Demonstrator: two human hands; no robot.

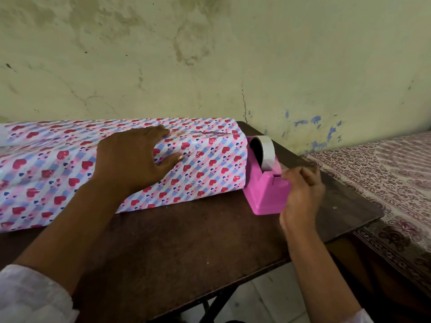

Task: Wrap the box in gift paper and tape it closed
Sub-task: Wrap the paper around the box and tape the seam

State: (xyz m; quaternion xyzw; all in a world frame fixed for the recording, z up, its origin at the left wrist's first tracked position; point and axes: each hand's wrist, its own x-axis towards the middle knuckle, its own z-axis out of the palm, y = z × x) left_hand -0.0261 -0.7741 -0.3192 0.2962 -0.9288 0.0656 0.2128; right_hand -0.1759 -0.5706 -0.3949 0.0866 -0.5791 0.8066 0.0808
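A long box lies on the dark wooden table, covered in gift paper [205,164] printed with red hearts on pink and blue stripes. My left hand [133,159] presses flat on top of the paper, fingers spread across the seam near the box's right end. A pink tape dispenser [263,192] with a white tape roll [267,151] stands right next to that end. My right hand [303,194] is at the dispenser's cutter end, its fingers curled and pinching the end of the tape.
The wooden table [186,241] stands against a stained green wall. Its right edge meets a bed with a patterned maroon cover [384,183]. The paper runs off the frame to the left.
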